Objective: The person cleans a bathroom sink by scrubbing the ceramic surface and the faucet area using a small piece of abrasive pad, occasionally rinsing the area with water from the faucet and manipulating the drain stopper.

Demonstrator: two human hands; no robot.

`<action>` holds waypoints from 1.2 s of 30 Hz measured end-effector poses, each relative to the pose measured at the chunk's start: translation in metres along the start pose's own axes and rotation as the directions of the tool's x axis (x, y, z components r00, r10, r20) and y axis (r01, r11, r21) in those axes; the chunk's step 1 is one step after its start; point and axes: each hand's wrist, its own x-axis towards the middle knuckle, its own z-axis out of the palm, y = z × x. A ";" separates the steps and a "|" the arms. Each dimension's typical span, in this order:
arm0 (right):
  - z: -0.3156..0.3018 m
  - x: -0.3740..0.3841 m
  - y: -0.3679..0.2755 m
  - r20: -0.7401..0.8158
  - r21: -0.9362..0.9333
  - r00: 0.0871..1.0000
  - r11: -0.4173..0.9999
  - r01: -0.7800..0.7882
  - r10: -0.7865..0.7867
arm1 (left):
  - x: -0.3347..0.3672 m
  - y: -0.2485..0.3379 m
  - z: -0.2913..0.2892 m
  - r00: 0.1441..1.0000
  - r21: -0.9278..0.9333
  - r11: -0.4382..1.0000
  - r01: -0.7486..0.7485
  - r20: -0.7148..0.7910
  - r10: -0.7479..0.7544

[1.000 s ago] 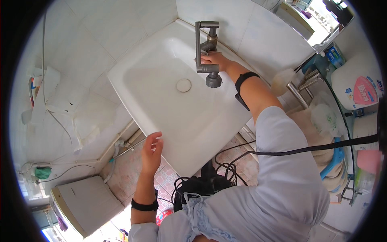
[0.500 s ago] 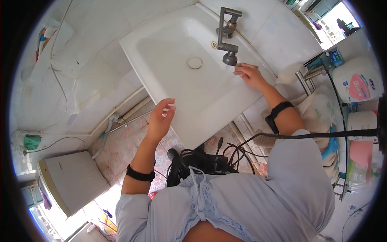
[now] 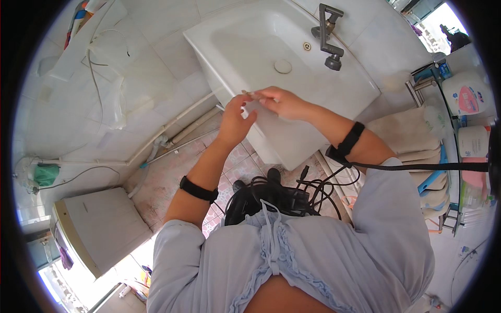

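Observation:
My right hand [image 3: 286, 103] reaches across the near-left part of the white sink [image 3: 334, 96], with its fingers pinched together. A small pale, yellowish thing [image 3: 247, 93] shows at its fingertips; its kind is too small to make out. My left hand [image 3: 237, 119] is raised at the sink's left edge, its fingertips close to or touching those of the right. Its fingers are loosely curled, and the thumb stands apart from them. Beyond both hands, the dark grey swivel faucet [image 3: 330, 49] hangs over the basin, and no stream shows below its spout.
A round drain cover [image 3: 283, 66] lies in the basin. Black cables [image 3: 323, 190] and a black bag-like thing [image 3: 261, 195] are by my waist. Folded cloths [image 3: 407, 130] and a shelf of bottles [image 3: 469, 99] stand at the right; a white cabinet [image 3: 104, 229] is lower left.
My right hand has moved left from beneath the faucet to meet my left hand. The thin stream at the spout is no longer visible. The view has shifted, placing the sink further right.

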 end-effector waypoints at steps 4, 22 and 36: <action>0.033 0.011 0.006 0.023 -0.783 0.917 0.563 0.264 -0.398 | -0.018 -0.032 -0.035 0.985 -0.027 0.985 0.170 -0.015 -0.170; -0.016 0.301 -0.048 -0.304 -0.765 0.927 0.637 -0.099 -0.222 | 0.012 -0.122 -0.134 0.919 0.076 0.925 0.372 0.109 -0.379; -0.077 0.107 0.056 -0.561 -0.408 0.738 0.651 -0.640 0.374 | 0.152 -0.112 -0.148 0.944 -0.066 0.991 0.119 0.316 -0.092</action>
